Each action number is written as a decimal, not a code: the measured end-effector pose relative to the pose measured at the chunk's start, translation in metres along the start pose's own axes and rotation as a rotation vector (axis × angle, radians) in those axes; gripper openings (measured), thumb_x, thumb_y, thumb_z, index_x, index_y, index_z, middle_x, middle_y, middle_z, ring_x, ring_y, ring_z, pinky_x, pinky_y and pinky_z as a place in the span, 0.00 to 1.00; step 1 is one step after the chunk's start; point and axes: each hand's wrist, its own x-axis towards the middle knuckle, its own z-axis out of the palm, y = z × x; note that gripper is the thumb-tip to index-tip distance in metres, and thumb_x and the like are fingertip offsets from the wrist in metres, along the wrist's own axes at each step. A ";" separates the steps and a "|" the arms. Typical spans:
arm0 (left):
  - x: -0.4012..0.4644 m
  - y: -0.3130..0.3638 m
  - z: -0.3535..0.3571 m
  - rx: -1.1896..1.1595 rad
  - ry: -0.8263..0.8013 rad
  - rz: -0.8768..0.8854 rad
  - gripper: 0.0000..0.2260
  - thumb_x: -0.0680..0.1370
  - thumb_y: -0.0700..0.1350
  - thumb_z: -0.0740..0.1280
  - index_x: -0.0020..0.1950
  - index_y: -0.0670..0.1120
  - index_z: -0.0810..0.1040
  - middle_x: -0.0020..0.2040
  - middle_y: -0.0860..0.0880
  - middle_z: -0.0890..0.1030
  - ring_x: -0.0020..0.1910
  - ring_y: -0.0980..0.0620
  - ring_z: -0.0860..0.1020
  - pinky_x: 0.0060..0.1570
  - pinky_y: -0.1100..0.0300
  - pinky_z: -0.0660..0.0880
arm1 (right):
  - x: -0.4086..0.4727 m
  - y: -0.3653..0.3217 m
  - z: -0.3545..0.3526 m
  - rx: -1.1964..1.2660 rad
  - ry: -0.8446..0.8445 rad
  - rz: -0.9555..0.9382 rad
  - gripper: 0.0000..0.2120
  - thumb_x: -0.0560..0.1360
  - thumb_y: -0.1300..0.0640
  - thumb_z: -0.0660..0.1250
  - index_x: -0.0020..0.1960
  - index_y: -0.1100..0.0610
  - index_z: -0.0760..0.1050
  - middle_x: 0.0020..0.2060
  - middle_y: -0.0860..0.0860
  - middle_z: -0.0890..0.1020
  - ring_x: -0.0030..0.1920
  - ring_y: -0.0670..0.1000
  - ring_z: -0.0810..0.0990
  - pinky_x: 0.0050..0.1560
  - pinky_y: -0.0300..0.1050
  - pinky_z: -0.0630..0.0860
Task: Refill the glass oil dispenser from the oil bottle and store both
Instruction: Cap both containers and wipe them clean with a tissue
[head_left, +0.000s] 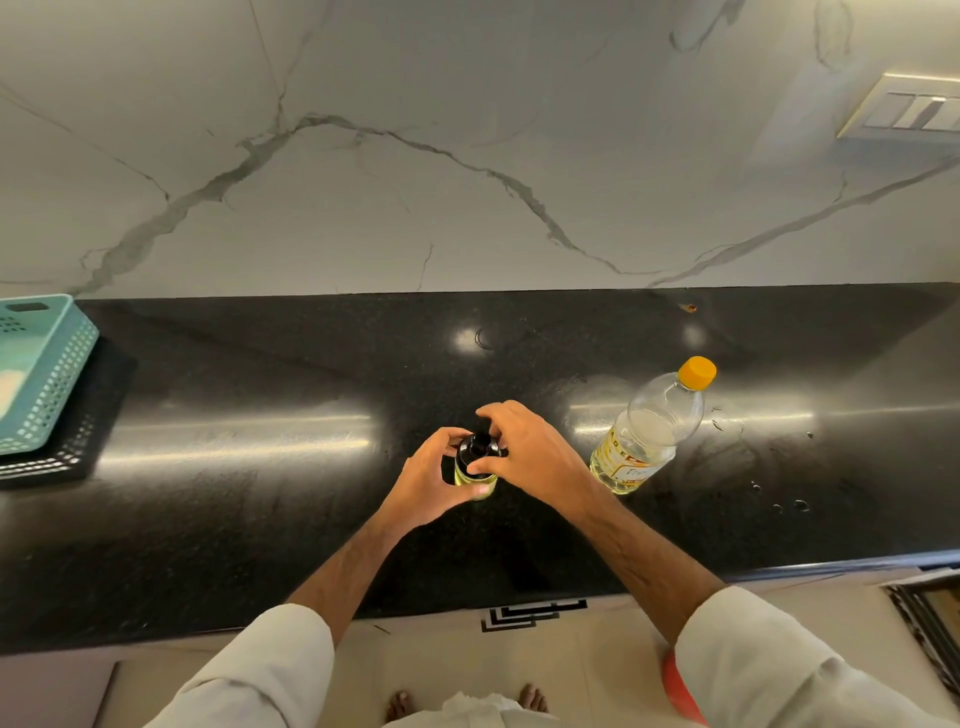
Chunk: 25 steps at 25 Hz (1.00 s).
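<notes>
Head view: both hands (483, 462) around dispenser (475, 465).

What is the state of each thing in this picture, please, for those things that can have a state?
Glass oil dispenser: upright on the counter, black top on, oil inside.
Oil bottle: standing on the counter, orange cap on, partly full.
Left hand: grips the dispenser body.
Right hand: fingers curled round the dispenser's black top.
Teal basket: on the counter at the left edge.

table (260, 519): black, shiny | middle: oil dispenser (475, 467) | right: oil bottle (649, 431) | left edge: blue-green basket (47, 374)
</notes>
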 end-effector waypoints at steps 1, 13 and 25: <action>-0.002 -0.002 0.000 -0.007 -0.015 -0.004 0.35 0.67 0.58 0.79 0.70 0.56 0.68 0.64 0.60 0.76 0.63 0.62 0.75 0.66 0.57 0.73 | -0.005 0.007 0.002 0.072 0.026 0.047 0.29 0.74 0.50 0.77 0.72 0.51 0.71 0.57 0.46 0.76 0.50 0.44 0.79 0.55 0.42 0.79; -0.019 0.006 -0.005 -0.140 0.181 -0.041 0.16 0.79 0.48 0.71 0.65 0.56 0.76 0.61 0.57 0.79 0.56 0.59 0.81 0.56 0.46 0.80 | -0.021 0.040 0.039 0.535 0.184 0.248 0.11 0.77 0.57 0.75 0.58 0.50 0.83 0.45 0.47 0.85 0.48 0.45 0.85 0.53 0.46 0.84; -0.016 0.010 -0.007 -0.029 0.122 -0.042 0.25 0.73 0.49 0.77 0.67 0.55 0.72 0.62 0.59 0.77 0.58 0.62 0.77 0.52 0.67 0.71 | -0.007 0.030 0.015 0.257 0.079 0.119 0.21 0.74 0.59 0.77 0.66 0.52 0.79 0.52 0.46 0.77 0.48 0.43 0.79 0.52 0.37 0.78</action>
